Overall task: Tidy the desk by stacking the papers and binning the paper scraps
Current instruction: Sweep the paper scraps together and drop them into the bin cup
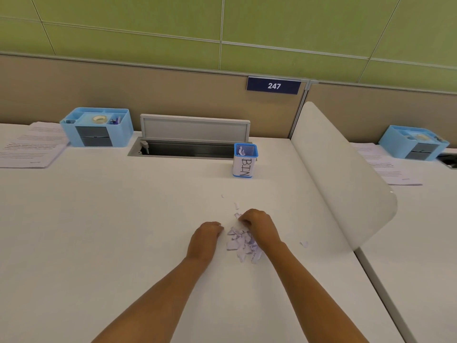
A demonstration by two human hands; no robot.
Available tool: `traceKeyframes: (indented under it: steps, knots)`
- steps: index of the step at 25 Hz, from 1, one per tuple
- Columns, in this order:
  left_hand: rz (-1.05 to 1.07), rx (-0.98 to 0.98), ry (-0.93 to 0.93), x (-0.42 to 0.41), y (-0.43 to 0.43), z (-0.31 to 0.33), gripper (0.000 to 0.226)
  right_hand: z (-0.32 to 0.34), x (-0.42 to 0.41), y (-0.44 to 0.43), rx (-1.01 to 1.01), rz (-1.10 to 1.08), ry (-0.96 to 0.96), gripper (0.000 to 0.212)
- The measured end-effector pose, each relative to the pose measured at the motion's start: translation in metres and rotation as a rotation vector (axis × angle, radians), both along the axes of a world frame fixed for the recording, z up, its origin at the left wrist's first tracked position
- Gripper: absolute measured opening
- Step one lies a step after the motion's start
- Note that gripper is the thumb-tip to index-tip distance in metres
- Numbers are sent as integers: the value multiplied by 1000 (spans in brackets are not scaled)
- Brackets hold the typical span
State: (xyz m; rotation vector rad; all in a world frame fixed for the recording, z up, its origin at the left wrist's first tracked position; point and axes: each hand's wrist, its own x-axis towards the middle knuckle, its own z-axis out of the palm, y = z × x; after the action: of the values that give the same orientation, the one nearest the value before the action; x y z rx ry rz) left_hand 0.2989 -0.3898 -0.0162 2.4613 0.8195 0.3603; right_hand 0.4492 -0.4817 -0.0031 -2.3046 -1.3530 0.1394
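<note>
So: papers (29,147) sit stacked far left on the desk (99,219), beside the blue organizer (96,127). That part looks done; the scraps aren't. Left hand (206,237) is curled, just left of the scrap pile (243,243); can't tell if it holds anything. Bin (245,160) stands farther back, some scraps inside. Right hand (258,227) curls over the pile's far edge, pinching pieces. Stray scrap (304,243) lies further right.
</note>
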Motion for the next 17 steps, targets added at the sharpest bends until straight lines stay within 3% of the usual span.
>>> traceKeyframes:
  steps: [5,10,13,17]
  knots:
    - [280,-268,-256,19,11,22,23,31,7,6,349,-318,447,18]
    - [391,-436,-424,55,32,65,16,74,34,34,528,-483,757,23]
    - [429,-499,-451,81,47,88,20,95,58,57,574,-499,745,24]
    - [433,-484,-434,116,70,109,25,110,94,97,496,-473,535,27]
